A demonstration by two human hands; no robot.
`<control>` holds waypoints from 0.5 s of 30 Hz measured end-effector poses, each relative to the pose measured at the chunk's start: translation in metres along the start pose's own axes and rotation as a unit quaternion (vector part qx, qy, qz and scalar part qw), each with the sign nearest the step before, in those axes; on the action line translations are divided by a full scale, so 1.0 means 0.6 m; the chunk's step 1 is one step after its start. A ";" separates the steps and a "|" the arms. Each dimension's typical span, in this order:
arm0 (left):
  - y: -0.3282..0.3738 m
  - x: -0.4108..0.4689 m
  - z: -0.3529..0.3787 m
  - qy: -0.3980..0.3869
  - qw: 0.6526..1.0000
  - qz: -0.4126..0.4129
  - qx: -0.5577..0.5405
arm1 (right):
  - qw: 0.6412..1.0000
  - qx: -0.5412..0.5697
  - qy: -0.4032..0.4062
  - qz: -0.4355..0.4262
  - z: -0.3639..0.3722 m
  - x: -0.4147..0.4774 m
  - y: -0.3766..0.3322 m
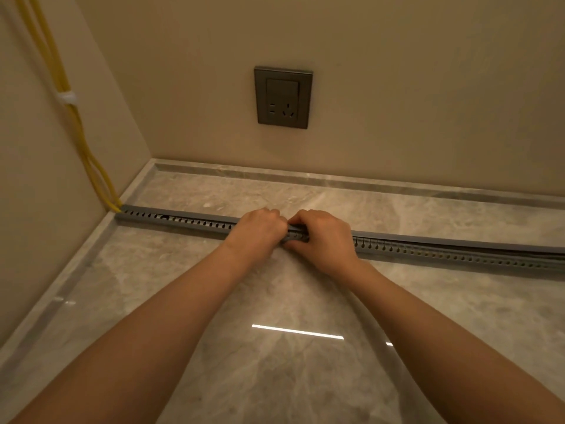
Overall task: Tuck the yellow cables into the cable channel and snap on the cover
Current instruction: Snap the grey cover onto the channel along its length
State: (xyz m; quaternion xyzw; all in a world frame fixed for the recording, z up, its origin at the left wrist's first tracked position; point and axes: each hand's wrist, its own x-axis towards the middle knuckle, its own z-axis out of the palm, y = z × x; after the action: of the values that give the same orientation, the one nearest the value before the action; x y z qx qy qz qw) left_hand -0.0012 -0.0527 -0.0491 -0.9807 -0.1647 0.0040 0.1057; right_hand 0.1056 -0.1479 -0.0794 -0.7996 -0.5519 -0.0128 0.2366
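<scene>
A grey slotted cable channel (183, 221) runs across the marble floor from the left wall to the right edge of view. Its grey cover (428, 240) sits flat on the left stretch and stands slightly lifted above the channel on the right. Yellow cables (73, 117) come down the left wall, held by a white clip (65, 97), and enter the channel's left end. My left hand (256, 232) and my right hand (324, 238) sit side by side on the middle of the channel, fingers curled over the cover and thumbs at its near side.
A dark grey wall socket (282, 97) is on the far wall above the channel. A marble skirting (336, 179) runs along both walls. The glossy floor (275, 362) reflects a strip of light in front of me.
</scene>
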 end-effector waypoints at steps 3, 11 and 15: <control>-0.002 0.000 0.000 -0.001 1.000 -0.003 -0.010 | 1.000 0.014 -0.007 -0.002 0.000 -0.006 0.000; -0.002 -0.002 0.003 0.012 1.000 -0.009 -0.016 | 0.996 -0.082 -0.024 -0.032 -0.044 -0.024 0.036; -0.005 0.000 0.005 0.011 1.000 -0.008 -0.024 | 0.988 -0.141 -0.046 -0.045 -0.058 -0.022 0.038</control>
State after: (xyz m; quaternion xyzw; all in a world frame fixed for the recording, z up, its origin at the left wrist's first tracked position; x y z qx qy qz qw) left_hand -0.0024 -0.0495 -0.0517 -0.9815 -0.1717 -0.0117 0.0845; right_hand 0.1291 -0.1795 -0.0604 -0.7992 -0.5901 -0.0642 0.0944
